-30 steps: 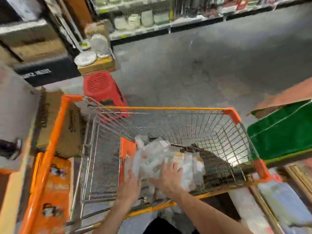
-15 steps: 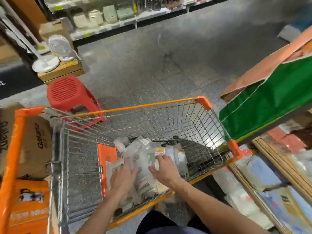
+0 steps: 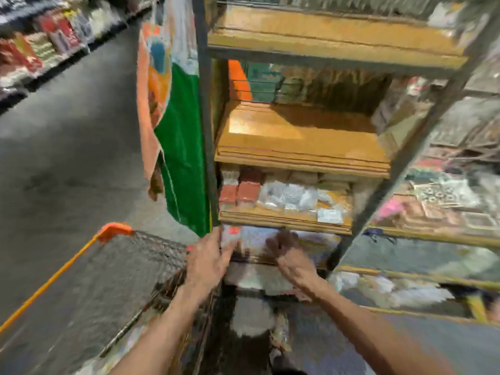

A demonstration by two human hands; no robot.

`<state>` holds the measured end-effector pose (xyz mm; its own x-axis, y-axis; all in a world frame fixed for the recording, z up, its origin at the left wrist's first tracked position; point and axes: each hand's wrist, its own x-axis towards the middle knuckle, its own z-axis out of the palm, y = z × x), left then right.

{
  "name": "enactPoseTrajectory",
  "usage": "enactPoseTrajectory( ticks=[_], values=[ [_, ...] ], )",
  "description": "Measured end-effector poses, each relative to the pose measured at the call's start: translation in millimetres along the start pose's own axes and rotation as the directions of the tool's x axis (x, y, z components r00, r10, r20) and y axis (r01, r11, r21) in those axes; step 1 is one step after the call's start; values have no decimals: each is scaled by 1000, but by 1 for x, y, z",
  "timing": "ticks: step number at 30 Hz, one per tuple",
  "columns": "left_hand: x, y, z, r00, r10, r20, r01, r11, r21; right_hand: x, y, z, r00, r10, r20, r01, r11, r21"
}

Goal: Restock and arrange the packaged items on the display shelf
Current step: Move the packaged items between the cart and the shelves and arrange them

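The view is motion-blurred. My left hand [image 3: 208, 257] and my right hand [image 3: 288, 254] press from either side on a bundle of clear plastic packets [image 3: 250, 239] with a red label, held low in front of the display shelf [image 3: 284, 217]. That wooden shelf board just above the bundle carries red boxes [image 3: 239, 193] at the left and more clear packets [image 3: 290, 196] beside them. The board above it [image 3: 297, 139] is mostly bare wood.
The orange-rimmed wire cart [image 3: 116, 230] stands at my lower left. A green and orange cloth [image 3: 181, 158] hangs beside the rack's dark upright post [image 3: 205, 104]. Another rack post [image 3: 405, 161] slants at the right, with crowded shelves behind it. Grey aisle floor lies to the left.
My hands have lifted the bundle of packets out of the cart, and I have turned right from the cart to face the shelf rack.
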<state>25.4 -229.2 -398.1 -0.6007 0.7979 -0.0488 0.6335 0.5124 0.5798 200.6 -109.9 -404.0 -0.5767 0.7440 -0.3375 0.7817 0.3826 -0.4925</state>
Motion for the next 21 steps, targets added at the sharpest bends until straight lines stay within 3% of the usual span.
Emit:
enactPoseTrajectory(
  ticks=[2, 6, 11, 14, 18, 21],
  values=[
    [26, 38, 24, 994, 43, 104, -38, 998, -47, 10, 44, -22, 996, 61, -62, -61, 998, 10],
    [70, 88, 59, 974, -7, 226, 19, 998, -52, 33, 84, -59, 942, 190, -276, -133, 968, 215],
    [134, 125, 94, 960, 25, 278, -31, 999, 17, 100, 107, -75, 939, 305, -161, -257, 929, 265],
    [173, 135, 116, 936, -59, 346, 77, 996, -37, 145, 100, -79, 939, 316, -134, -253, 901, 353],
    [214, 142, 138, 948, -185, 258, 205, 978, -50, 194, 95, -71, 885, 460, -69, -382, 803, 457],
    [229, 145, 144, 932, -244, 268, 258, 966, -16, 214, 93, -68, 853, 520, -45, -448, 774, 448]
  ],
)
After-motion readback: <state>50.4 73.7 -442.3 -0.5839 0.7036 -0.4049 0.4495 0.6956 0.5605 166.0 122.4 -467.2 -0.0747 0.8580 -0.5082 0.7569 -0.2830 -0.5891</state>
